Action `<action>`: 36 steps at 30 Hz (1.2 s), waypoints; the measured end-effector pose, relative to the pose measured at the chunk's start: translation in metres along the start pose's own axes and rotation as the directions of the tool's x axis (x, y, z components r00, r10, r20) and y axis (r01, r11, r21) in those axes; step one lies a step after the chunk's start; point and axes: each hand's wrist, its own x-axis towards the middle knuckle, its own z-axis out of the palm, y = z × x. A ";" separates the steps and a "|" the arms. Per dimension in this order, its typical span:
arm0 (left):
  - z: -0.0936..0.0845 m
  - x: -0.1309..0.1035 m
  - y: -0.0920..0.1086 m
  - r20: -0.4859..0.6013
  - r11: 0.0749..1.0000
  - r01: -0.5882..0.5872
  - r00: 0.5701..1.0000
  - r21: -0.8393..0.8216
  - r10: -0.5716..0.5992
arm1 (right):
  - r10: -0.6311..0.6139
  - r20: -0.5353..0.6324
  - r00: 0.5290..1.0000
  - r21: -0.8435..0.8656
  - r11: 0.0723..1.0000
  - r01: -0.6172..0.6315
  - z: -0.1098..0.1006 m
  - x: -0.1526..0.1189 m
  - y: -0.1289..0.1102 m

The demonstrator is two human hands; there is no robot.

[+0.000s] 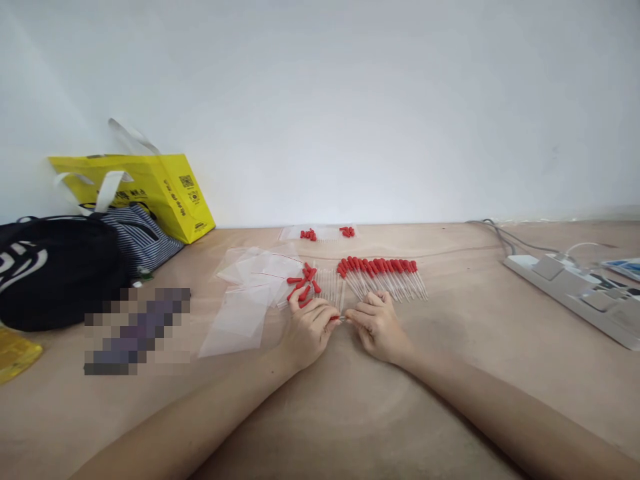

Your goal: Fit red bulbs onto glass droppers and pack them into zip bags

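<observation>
Between my two hands, low over the table, is a red rubber dropper bulb [335,318] pinched in my left hand [313,327]. A glass dropper tube [343,318] meets its end, and my right hand [376,325] has its fingers closed on that tube; most of it is hidden. Loose red bulbs [306,275] lie just beyond my left fingers, beside a row of bare glass tubes [329,283]. Past my right hand, droppers with red bulbs fitted [383,267] lie side by side in a slanted row.
Clear plastic zip bags [240,313] overlap to the left. At the back lies a bag of tubes and bulbs [320,233]. A blurred-out dark object [140,330], black bag [55,273], striped pouch [145,237] and yellow bag [195,220] stand left; a power strip [565,297] lies right.
</observation>
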 end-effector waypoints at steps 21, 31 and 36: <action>-0.007 0.002 -0.007 -0.048 0.995 -0.100 0.994 0.024 0.101 | -0.203 -0.184 0.962 -0.118 0.976 0.183 -0.004 -0.004 0.012; -0.004 0.001 -0.002 -0.062 0.994 -0.102 0.993 -0.025 0.101 | -0.199 -0.238 0.951 -0.062 0.980 0.189 -0.003 -0.002 0.003; -0.005 0.001 -0.005 -0.028 0.999 -0.040 0.999 -0.009 0.040 | -0.169 -0.198 0.966 -0.061 0.985 0.160 -0.004 0.000 0.006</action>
